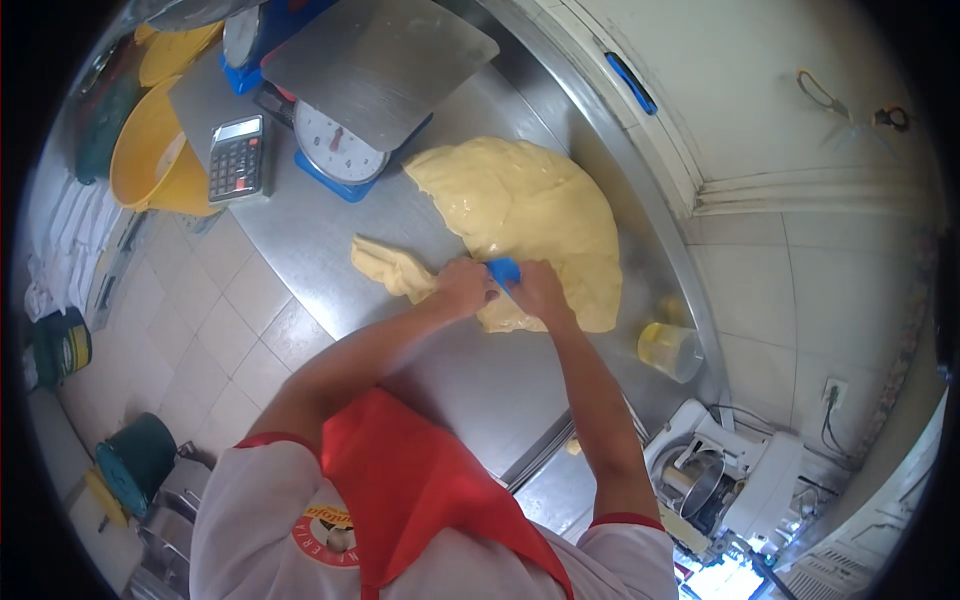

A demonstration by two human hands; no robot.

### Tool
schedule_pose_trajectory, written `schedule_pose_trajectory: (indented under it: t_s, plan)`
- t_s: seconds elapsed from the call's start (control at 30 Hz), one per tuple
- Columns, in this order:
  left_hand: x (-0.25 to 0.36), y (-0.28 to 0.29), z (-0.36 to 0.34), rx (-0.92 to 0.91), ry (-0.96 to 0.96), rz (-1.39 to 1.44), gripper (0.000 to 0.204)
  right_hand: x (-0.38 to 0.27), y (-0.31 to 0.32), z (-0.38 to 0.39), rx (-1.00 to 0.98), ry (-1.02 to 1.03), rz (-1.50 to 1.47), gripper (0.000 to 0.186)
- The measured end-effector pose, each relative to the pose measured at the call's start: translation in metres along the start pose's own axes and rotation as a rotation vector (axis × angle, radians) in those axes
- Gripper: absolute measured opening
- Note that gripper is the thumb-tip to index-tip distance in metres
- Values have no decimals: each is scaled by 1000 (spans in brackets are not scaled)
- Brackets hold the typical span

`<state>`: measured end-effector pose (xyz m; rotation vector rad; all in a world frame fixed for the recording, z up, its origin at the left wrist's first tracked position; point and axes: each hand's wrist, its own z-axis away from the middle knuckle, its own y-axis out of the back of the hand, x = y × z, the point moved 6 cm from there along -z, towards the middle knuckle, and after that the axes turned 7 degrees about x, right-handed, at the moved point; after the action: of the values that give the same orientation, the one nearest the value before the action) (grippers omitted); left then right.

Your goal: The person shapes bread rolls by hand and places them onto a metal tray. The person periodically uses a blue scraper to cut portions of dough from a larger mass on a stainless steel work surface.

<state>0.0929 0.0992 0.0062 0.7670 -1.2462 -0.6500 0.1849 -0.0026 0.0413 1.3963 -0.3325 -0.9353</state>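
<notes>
A big mass of yellow dough (525,220) lies on the steel worktop (470,370), just in front of the blue dial scale (345,150). At the dough's near edge the right hand (540,292) is closed around a blue scraper (505,270), pressing it into the dough. The left hand (466,285), fingers curled, grips a smaller piece of dough (395,268) stretching off to the left of the mass. A calculator (238,158) lies left of the scale, beside yellow bowls (150,150).

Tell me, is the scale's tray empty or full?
Empty. The flat metal tray on the blue dial scale shows bare steel; the yellow dough lies beside it on the table.
</notes>
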Motion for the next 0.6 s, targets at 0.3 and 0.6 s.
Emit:
schedule_pose_trajectory:
  t_s: [0.3, 0.6]
  plan:
    - [8, -39, 67, -333, -76, -165, 23, 8, -55, 9, -39, -276, -123, 26]
    - [37, -66, 49, -413, -165, -183, 29, 46, -58, 81, 87, -170, -69, 29]
